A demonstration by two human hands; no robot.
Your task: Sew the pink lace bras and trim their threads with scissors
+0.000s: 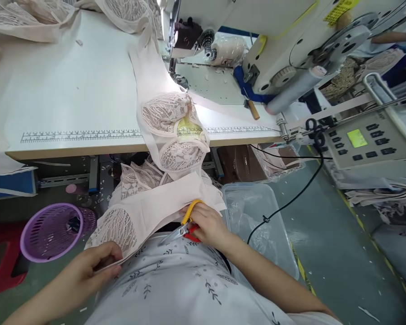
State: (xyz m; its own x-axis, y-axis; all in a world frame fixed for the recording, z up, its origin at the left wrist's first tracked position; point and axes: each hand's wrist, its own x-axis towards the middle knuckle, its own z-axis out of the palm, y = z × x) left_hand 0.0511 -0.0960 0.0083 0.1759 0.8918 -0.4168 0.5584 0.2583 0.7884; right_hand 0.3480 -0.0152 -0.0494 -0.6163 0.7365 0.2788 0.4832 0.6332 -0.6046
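Note:
A pale pink lace bra [171,192] hangs over the table's front edge toward my lap, part of a run of similar bras lying up beside the sewing machine's needle area. My left hand [99,266] pinches the bottom edge of a lace cup between thumb and fingers. At the other end of the band, my right hand [211,225] holds scissors [177,233] with one yellow and one red handle loop. Their blades point down and left, beside the fabric and over my patterned shirt. Some fingers of the right hand are hidden behind the band.
The sewing machine [274,27] stands over the white table [71,90], which has a printed ruler along its front. A control box [372,140] sits at right. Below are a purple basket [50,232], a clear plastic bin [260,225] and a hanging black cable [291,198].

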